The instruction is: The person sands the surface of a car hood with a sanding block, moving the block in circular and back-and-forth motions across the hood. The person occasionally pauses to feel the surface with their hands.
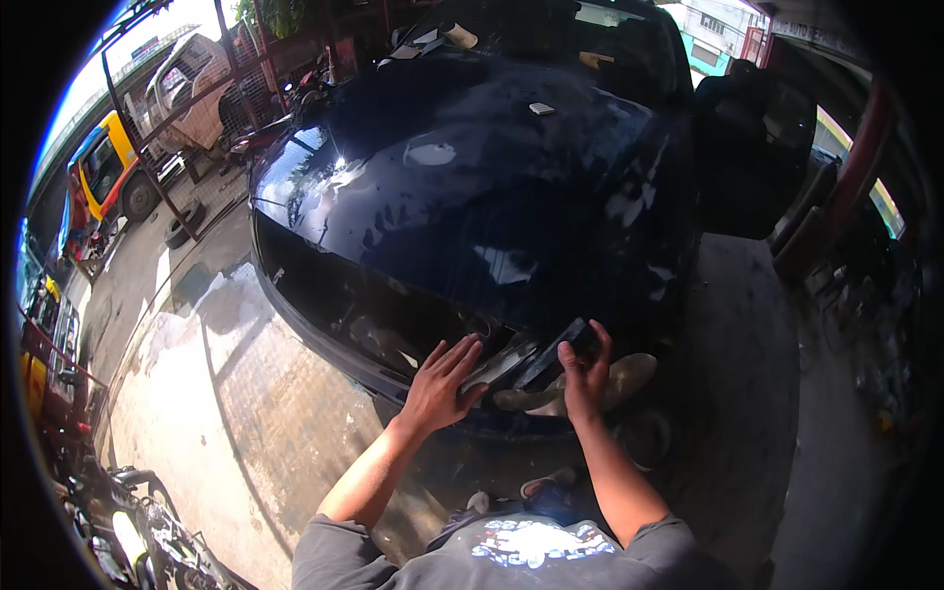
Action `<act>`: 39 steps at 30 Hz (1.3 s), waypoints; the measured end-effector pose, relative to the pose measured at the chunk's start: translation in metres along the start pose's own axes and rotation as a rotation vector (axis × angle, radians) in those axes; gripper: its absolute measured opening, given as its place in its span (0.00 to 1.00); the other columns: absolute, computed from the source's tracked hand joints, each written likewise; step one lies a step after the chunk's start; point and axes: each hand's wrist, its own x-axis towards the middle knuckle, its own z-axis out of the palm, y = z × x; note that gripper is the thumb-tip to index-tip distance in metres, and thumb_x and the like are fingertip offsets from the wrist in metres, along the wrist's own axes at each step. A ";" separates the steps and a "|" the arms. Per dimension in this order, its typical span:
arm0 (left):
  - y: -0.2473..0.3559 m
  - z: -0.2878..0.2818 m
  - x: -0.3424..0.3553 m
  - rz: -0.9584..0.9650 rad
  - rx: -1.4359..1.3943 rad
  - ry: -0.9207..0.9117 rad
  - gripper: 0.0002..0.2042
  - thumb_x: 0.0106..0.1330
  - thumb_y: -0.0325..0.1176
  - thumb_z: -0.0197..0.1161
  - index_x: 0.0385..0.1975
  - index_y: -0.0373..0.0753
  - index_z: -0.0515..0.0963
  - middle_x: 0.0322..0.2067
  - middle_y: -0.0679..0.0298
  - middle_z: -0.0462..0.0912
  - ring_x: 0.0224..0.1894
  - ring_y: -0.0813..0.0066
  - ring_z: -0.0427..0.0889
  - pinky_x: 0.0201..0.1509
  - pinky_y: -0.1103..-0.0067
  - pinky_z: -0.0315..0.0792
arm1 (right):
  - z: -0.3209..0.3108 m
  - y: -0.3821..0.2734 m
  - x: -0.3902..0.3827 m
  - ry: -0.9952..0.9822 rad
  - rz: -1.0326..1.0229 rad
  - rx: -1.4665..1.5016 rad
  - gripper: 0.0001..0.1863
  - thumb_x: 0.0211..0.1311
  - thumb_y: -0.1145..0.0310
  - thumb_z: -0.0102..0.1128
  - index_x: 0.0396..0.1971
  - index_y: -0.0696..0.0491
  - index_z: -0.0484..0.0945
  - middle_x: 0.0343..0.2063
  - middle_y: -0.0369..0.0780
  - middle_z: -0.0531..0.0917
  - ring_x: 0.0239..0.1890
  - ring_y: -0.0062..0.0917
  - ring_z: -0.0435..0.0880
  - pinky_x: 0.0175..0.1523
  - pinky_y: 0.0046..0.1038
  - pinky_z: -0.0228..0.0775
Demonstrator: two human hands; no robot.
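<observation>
Black trim piece (551, 356) gripped in your right hand (585, 376), long axis slanting down-left toward your left hand (440, 385), open, flat on bumper (393, 379)

The car hood (472, 187) is glossy dark navy, streaked with pale reflections, and the panel (551, 359) at its front edge is black. The shirt (511, 556) is grey with a white-and-blue print; the truck (103, 162) is yellow, the concrete floor (197, 393) blotchy tan-grey.
</observation>
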 end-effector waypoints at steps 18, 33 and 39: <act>-0.094 0.021 0.036 0.028 0.306 0.158 0.32 0.64 0.42 0.77 0.72 0.62 0.81 0.81 0.45 0.64 0.75 0.39 0.70 0.77 0.54 0.65 | -0.058 0.005 0.176 0.230 -0.468 -0.911 0.32 0.73 0.52 0.75 0.71 0.47 0.76 0.65 0.49 0.76 0.64 0.47 0.79 0.69 0.47 0.74; 0.003 -0.039 0.135 0.056 0.275 0.322 0.28 0.68 0.39 0.73 0.70 0.63 0.83 0.77 0.47 0.70 0.71 0.46 0.74 0.74 0.56 0.66 | -0.122 0.045 0.214 0.334 -0.244 -1.163 0.37 0.74 0.35 0.63 0.76 0.37 0.73 0.77 0.56 0.67 0.79 0.55 0.66 0.80 0.53 0.62; -0.056 -0.030 0.191 -0.124 0.305 0.374 0.28 0.67 0.39 0.74 0.70 0.64 0.83 0.77 0.49 0.69 0.72 0.46 0.73 0.75 0.57 0.66 | -0.130 0.060 0.218 0.343 -0.381 -1.016 0.31 0.78 0.45 0.64 0.73 0.44 0.77 0.74 0.52 0.74 0.77 0.51 0.70 0.79 0.50 0.64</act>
